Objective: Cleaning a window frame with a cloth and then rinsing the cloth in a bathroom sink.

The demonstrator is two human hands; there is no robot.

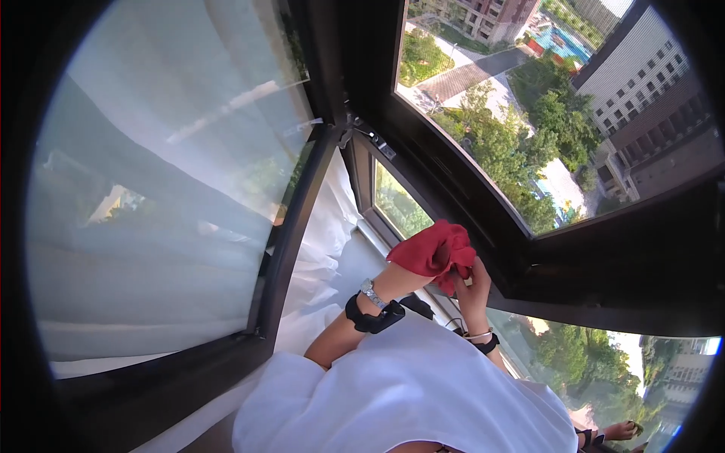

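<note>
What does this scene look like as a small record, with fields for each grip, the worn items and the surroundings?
Left grip: covered by the red cloth; finger position hidden
Right grip: fingers closed on the red cloth's right side
Left forearm: silver watch, black strapped device
Right wrist: pale bangle, black band
Clothing: white top
Left side: dark-framed glass panel; white curtain beside it
Right side: dark window frame; trees and buildings outside
</note>
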